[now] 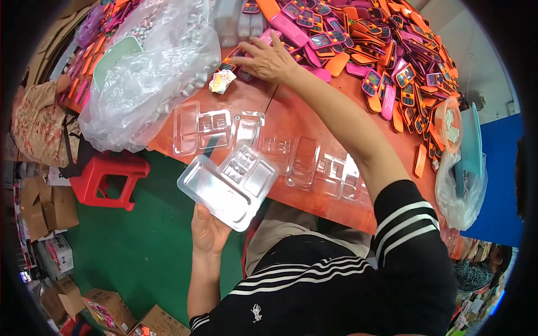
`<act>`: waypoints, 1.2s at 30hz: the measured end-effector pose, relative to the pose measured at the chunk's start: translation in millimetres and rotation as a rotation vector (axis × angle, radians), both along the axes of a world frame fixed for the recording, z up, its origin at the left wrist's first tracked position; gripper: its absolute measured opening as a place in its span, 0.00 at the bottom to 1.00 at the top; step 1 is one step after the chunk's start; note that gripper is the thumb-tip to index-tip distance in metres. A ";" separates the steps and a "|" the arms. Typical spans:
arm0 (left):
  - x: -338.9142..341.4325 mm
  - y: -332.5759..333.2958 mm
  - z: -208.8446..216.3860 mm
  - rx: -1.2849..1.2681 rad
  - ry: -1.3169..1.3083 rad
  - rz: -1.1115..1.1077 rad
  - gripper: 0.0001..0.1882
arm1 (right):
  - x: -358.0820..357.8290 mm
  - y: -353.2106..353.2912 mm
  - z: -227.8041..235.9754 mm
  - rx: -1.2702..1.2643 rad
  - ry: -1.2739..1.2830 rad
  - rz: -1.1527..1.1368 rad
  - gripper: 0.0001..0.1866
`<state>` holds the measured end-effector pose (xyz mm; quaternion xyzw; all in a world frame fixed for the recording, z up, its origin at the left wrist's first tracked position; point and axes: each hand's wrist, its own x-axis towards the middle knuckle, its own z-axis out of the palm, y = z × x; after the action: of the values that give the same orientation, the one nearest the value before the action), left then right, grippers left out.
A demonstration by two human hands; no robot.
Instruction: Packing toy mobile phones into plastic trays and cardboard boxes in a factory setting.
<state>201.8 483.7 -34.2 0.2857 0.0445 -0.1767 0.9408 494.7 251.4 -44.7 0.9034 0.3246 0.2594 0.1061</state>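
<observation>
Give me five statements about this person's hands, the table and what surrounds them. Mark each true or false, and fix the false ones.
1. The left hand holds a clear, compartmented plastic tray. True.
2. The red plastic stool stands on the table. False: the stool stands on the green floor.
3. The right hand is at the left side of the heap of orange, pink and purple toy phones. True.
4. The right sleeve is plain white. False: that sleeve is black with white stripes.
5. More clear moulded plastic trays lie on the orange-red table. True.
</observation>
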 end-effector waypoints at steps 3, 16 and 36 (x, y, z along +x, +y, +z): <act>-0.7 2.5 0.3 0.013 0.006 0.037 0.43 | 14.8 1.8 0.0 -0.014 0.018 -0.025 0.22; 4.2 -17.6 11.4 0.190 -0.005 0.098 0.47 | -73.0 -9.4 50.8 0.782 0.581 0.058 0.22; 14.9 -56.3 38.0 0.265 -0.249 0.118 0.37 | -267.4 6.3 92.8 1.316 1.515 0.116 0.09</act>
<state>216.7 427.4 3.8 0.4237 -0.0329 -0.0773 0.9019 227.3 257.7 48.2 0.6920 0.1420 -0.2513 -0.6617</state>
